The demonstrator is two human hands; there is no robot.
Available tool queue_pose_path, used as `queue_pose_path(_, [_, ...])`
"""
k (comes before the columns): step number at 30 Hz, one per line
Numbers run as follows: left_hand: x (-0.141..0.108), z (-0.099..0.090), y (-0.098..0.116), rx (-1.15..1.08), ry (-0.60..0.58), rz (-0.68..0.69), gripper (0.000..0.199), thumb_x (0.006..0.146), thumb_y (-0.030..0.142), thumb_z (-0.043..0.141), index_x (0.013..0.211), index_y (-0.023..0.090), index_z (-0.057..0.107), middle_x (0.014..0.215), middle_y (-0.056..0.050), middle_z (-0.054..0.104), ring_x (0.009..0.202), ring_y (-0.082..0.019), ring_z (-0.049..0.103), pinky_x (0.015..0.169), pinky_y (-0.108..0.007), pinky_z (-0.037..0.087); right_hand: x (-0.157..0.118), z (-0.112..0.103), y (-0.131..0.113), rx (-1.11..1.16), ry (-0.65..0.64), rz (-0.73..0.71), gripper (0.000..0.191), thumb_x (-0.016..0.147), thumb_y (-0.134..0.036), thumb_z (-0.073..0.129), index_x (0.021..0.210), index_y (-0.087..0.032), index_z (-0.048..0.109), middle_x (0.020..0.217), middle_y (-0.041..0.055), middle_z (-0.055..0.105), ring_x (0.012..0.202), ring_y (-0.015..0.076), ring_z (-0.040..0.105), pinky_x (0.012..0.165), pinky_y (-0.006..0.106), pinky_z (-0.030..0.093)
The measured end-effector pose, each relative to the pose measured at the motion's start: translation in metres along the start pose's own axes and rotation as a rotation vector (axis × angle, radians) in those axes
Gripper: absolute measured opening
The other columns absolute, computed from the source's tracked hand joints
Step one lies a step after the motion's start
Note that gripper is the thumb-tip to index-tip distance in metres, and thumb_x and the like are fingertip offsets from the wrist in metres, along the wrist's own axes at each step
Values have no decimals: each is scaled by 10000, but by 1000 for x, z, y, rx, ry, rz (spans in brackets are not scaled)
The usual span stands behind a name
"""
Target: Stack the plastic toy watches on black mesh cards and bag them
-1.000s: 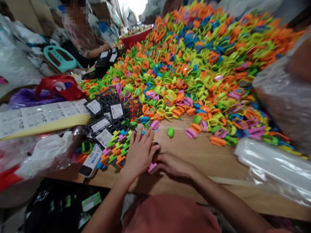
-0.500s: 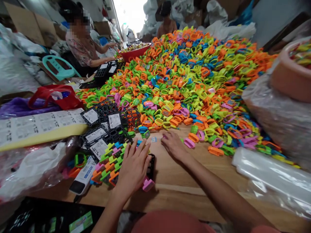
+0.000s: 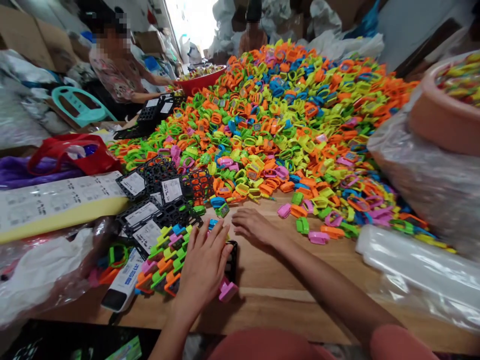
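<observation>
My left hand [image 3: 206,260] lies spread over rows of colorful plastic toy watches [image 3: 168,262] set in a black tray [image 3: 233,260]. A pink toy watch [image 3: 227,289] sticks out beside my thumb, at the tray's near right end. My right hand [image 3: 255,226] is just right of the tray, low over the wooden table, its fingers stretched toward the left hand. Nothing shows in its grasp; its fingertips' undersides are hidden. Right of it lie a loose green toy watch [image 3: 302,225] and a pink one [image 3: 318,237].
A large heap of toy watches [image 3: 270,130] covers the table's far side. Black lattice trays with white labels [image 3: 148,232] lie at left, near a white-and-black device [image 3: 123,285]. At right are a clear plastic roll [image 3: 416,270] and an orange tub [image 3: 442,115]. Two people sit beyond.
My right hand has moved left, closer to the tray. A green and a pink toy watch now lie on the table to its right. My left hand stays on the rows; the view shifts slightly.
</observation>
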State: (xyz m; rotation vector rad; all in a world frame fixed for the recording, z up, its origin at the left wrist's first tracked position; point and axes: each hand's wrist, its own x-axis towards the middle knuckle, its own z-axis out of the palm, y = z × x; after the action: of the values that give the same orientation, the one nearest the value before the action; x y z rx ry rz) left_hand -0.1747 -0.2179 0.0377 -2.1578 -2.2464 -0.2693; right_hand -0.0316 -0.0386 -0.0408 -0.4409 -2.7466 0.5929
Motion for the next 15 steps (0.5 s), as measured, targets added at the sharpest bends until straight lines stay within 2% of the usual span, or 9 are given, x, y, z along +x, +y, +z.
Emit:
queue_pose_path(1, [0, 1, 0, 1, 7, 3, 474, 1082, 381, 372, 1484, 215, 559, 1568, -66, 532, 1507, -365, 405, 1226, -665, 342, -1, -2, 0, -61, -50, 81, 222, 1011, -291, 636, 1101, -128, 756, 1162, 162, 743, 1160, 263, 644, 1054, 379, 447])
queue_pose_path(3, [1, 3, -1, 0, 18, 8, 472, 1079, 383, 382, 1481, 214, 563, 1565, -66, 535, 1505, -368, 408, 1222, -667, 347, -5, -13, 4, -211, -105, 334, 261, 1004, -316, 639, 946, -102, 777, 995, 180, 754, 1038, 290, 673, 974, 381, 469])
queue_pose_path(4, [2, 3, -1, -2, 22, 7, 472, 1079, 384, 383, 1479, 211, 566, 1562, -69, 538, 1502, -369, 412, 1222, -668, 348, -7, -20, 7, -276, -109, 450, 277, 1007, -311, 625, 927, -92, 774, 971, 191, 746, 993, 297, 677, 929, 381, 476])
queue_pose_path(6, [3, 3, -2, -6, 26, 5, 475, 1080, 388, 381, 1475, 204, 570, 1554, -75, 546, 1494, -370, 423, 1220, -672, 349, -6, -31, 15, -344, -68, 593, 281, 1029, -293, 569, 1017, -86, 758, 1042, 202, 727, 973, 298, 671, 878, 377, 479])
queue_pose_path(9, [3, 3, -3, -13, 21, 14, 479, 1080, 392, 373, 1473, 200, 569, 1551, -75, 550, 1486, -374, 433, 1209, -683, 358, 7, -35, 25, -387, 72, 677, 323, 1057, -329, 513, 1217, -110, 689, 1244, 201, 660, 1109, 320, 610, 949, 416, 462])
queue_pose_path(11, [2, 2, -3, -13, 21, 24, 479, 1081, 388, 370, 1475, 198, 565, 1558, -68, 543, 1487, -375, 430, 1204, -687, 363, 17, -28, 28, -398, 127, 723, 349, 1034, -379, 565, 1256, -130, 669, 1324, 206, 610, 1204, 355, 533, 989, 467, 445])
queue_pose_path(15, [1, 2, -3, -12, 14, 21, 477, 1085, 381, 362, 1476, 192, 560, 1570, -61, 531, 1501, -369, 406, 1211, -685, 356, 17, -8, 20, -349, 85, 701, 282, 1019, -298, 573, 1239, -155, 678, 1322, 207, 585, 1222, 364, 498, 940, 464, 467])
